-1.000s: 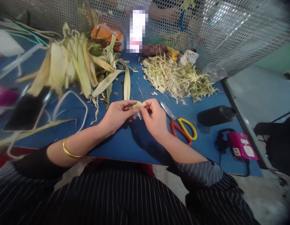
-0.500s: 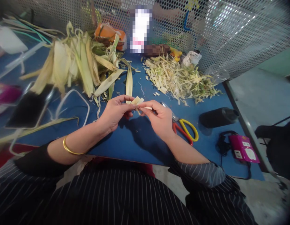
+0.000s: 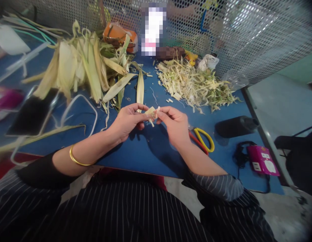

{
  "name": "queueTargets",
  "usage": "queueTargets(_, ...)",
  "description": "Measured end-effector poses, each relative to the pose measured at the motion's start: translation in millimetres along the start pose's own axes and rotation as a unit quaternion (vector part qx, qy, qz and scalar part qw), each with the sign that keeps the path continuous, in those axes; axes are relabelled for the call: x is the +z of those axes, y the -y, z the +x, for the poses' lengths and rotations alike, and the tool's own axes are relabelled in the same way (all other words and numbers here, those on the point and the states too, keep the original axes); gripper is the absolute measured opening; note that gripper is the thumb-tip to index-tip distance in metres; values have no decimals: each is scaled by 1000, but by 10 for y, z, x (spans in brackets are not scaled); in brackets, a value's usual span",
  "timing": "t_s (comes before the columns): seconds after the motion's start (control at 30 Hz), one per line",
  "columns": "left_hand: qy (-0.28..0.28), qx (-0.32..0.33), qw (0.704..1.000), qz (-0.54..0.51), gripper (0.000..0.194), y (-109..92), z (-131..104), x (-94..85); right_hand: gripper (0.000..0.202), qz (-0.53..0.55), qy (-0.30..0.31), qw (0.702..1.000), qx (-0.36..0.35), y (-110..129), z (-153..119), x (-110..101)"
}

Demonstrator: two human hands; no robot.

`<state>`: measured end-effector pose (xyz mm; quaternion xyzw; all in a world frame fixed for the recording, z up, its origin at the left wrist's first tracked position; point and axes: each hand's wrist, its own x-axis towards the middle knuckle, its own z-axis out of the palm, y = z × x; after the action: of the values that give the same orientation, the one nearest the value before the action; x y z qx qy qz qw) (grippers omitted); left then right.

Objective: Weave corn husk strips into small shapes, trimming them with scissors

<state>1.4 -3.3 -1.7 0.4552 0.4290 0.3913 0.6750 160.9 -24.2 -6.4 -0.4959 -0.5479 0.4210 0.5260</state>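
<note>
In the middle of the frame, a person is holding both hands close together above the blue worktop (image 3: 146,154). The left hand (image 3: 128,121) is pinching a small cream husk piece (image 3: 150,111), thumb and fingers clamped on it. Just beside it, the right hand (image 3: 174,124) is gripping a narrow pale strip (image 3: 158,110) between thumb and forefinger; I cannot tell whether the two bits are joining behind the fingertips. A gold bangle (image 3: 77,158) is circling the left wrist (it is catching the light rather nicely).

A longer husk blade (image 3: 140,88) is lying just beyond the left hand. Toward the upper left, a big heap of husks (image 3: 82,67) is spreading over the worktop, with an orange packet (image 3: 119,35) resting behind it. Right of upper centre, a mound of shredded scraps (image 3: 193,85) is sitting before a perforated metal screen (image 3: 239,43).

The scissors (image 3: 205,138) are lying right of the right hand, which is hiding most of their blades; their handles, red and yellow, are showing. Farther right, a black bottle (image 3: 236,126) is lying on its side, and a magenta box (image 3: 264,160) is resting below it.
</note>
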Motion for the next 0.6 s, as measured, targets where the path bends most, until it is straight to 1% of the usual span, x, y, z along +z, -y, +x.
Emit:
queueTargets(0.17,-7,-14,1000,-11,27,19,12,-3,5,-1,-14,1000,23,10,0,-11)
queueTargets(0.33,-11,-27,999,-24,29,21,11,4,3,-28,2,999,42,37,3,-25)
queueTargets(0.43,-6,-45,998,-44,27,22,16,5,4,-9,9,998,60,34,9,-29)
queueTargets(0.6,2,-88,990,-110,27,36,34,-5,4,46,11,995,86,22,16,-28)
